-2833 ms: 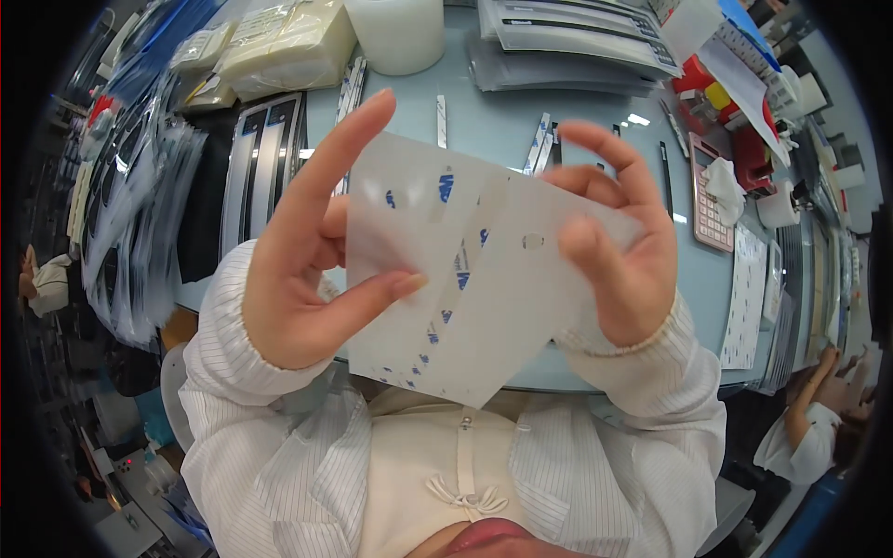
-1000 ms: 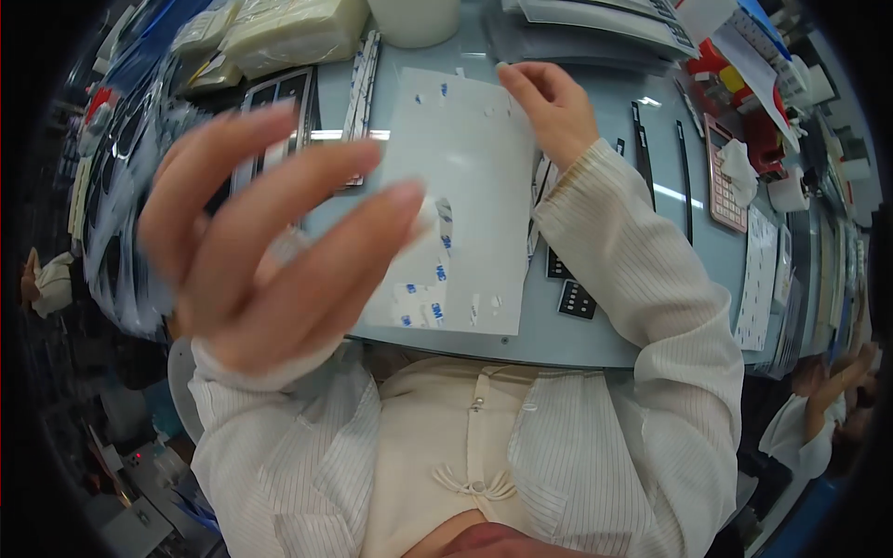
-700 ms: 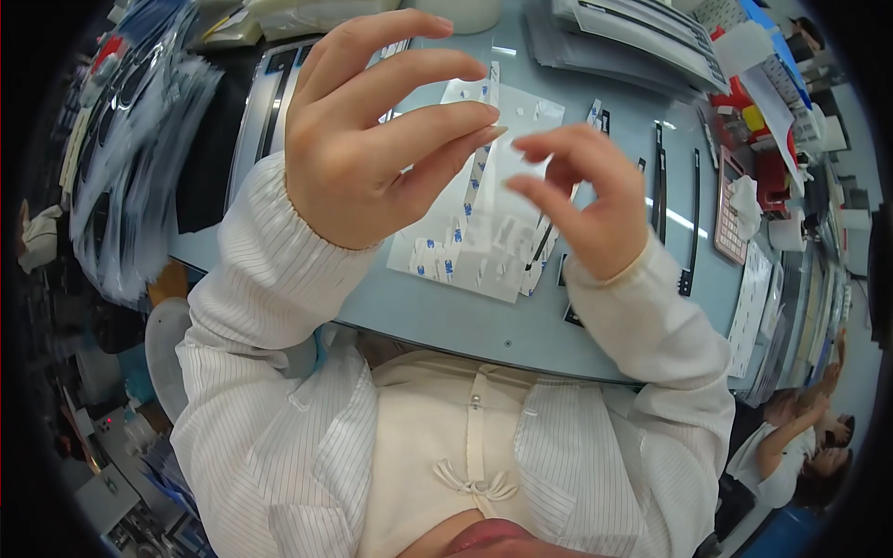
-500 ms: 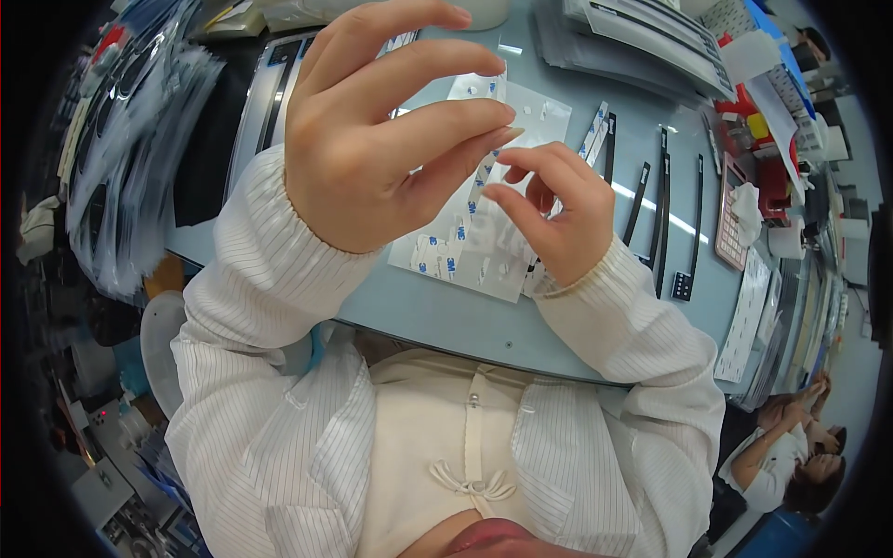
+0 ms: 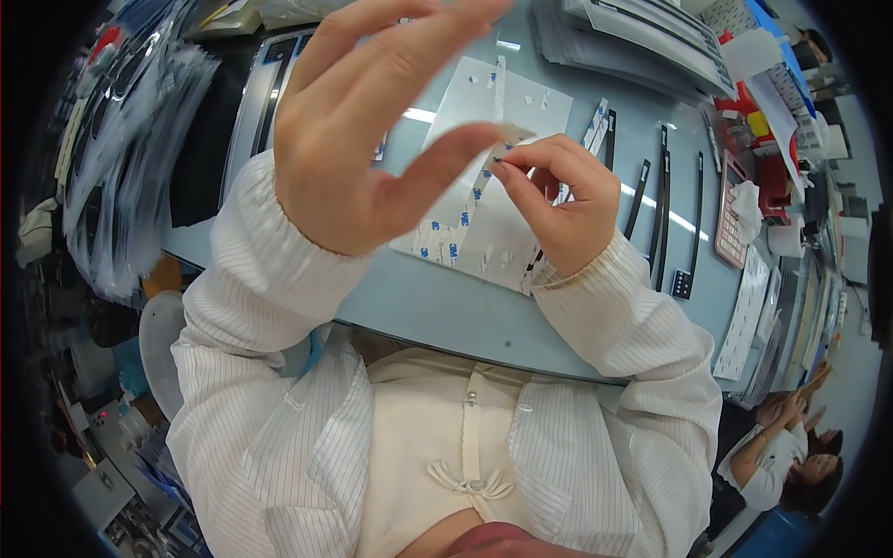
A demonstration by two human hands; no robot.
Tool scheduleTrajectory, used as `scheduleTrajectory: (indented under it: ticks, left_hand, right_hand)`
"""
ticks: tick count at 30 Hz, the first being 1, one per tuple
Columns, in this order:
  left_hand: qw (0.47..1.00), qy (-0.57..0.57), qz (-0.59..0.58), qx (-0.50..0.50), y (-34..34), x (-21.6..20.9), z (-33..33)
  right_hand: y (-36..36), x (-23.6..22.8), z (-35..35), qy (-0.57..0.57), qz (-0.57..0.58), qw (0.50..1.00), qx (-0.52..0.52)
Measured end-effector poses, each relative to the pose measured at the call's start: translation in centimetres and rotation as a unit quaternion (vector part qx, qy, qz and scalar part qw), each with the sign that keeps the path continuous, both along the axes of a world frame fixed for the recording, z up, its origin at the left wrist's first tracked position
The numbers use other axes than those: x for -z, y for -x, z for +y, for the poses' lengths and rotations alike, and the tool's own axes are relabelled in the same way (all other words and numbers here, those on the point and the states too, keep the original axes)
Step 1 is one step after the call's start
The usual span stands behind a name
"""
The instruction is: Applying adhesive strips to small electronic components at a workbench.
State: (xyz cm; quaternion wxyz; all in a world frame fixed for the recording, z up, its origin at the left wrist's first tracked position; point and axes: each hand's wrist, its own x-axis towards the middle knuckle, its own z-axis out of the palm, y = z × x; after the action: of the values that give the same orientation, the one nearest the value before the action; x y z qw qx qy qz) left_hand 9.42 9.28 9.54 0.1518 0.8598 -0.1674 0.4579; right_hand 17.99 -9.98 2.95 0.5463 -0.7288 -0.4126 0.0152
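Note:
My left hand (image 5: 349, 139) is raised over the table, open, its fingers spread and the thumb apart. The fingertips are smeared by motion, and a pale patch shows at the thumb tip, perhaps the nail or a bit of film. My right hand (image 5: 567, 191) is closed, thumb and forefinger pinched on a tiny dark bit too small to name. Under both hands lies a whitish backing sheet (image 5: 493, 256) with adhesive pieces and blue printing. Beside my right hand lie a printed adhesive strip (image 5: 596, 124) and a black strip (image 5: 610, 139).
Several narrow black strips (image 5: 663, 205) lie on the right, near a pink calculator (image 5: 732, 209) and crumpled tissue (image 5: 746, 212). Stacked clear-sleeved panels (image 5: 633, 51) stand at the back. Plastic sleeves (image 5: 139, 158) hang over the left side. Other people (image 5: 791, 456) sit at far right.
My left hand has opened, its thumb swinging away from the fingers, and has shifted slightly left. The right hand's thumb and forefinger have come together, and the dark bit shows at their tips.

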Motion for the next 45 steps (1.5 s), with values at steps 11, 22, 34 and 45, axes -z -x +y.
scheduleTrajectory:
  ticks: [11,22,34,45]
  left_hand:
    - [0.663,0.582,0.466,0.064,0.5,4.5,-1.9]
    - [0.677,0.535,0.495,0.104,-0.8,7.3,-1.8]
    - [0.711,0.464,0.528,0.034,-0.9,7.2,-1.9]
    - [0.696,0.498,0.513,0.069,-0.7,6.0,-1.8]
  right_hand:
    - [-1.8,-4.7,-2.3,-0.055,-0.150,0.987,-0.007]
    - [-0.9,-6.5,-3.2,-0.079,-0.136,0.987,0.011]
    - [-0.1,-7.3,-3.9,-0.040,-0.155,0.987,-0.010]
    - [1.0,-3.9,-3.4,0.117,-0.065,0.990,-0.041]
